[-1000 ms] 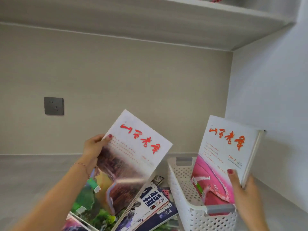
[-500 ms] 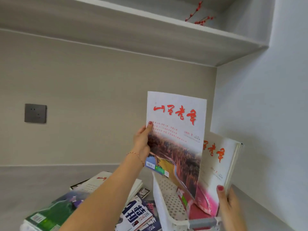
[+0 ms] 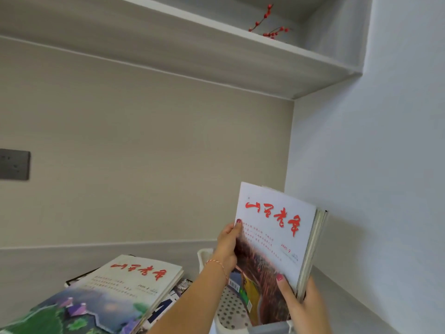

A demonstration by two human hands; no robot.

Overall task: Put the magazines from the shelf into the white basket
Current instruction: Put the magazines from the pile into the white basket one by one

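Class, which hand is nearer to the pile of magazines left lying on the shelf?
Left. The left hand is just right of the pile; the right hand is farther right, beyond the basket.

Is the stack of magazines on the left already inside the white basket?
No, the stack of magazines lies on the shelf surface, left of the white basket.

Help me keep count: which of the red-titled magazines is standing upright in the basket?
The one with the reddish landscape cover, gripped by both hands inside the white basket. The other visible red-titled magazine lies flat atop the stack on the left.
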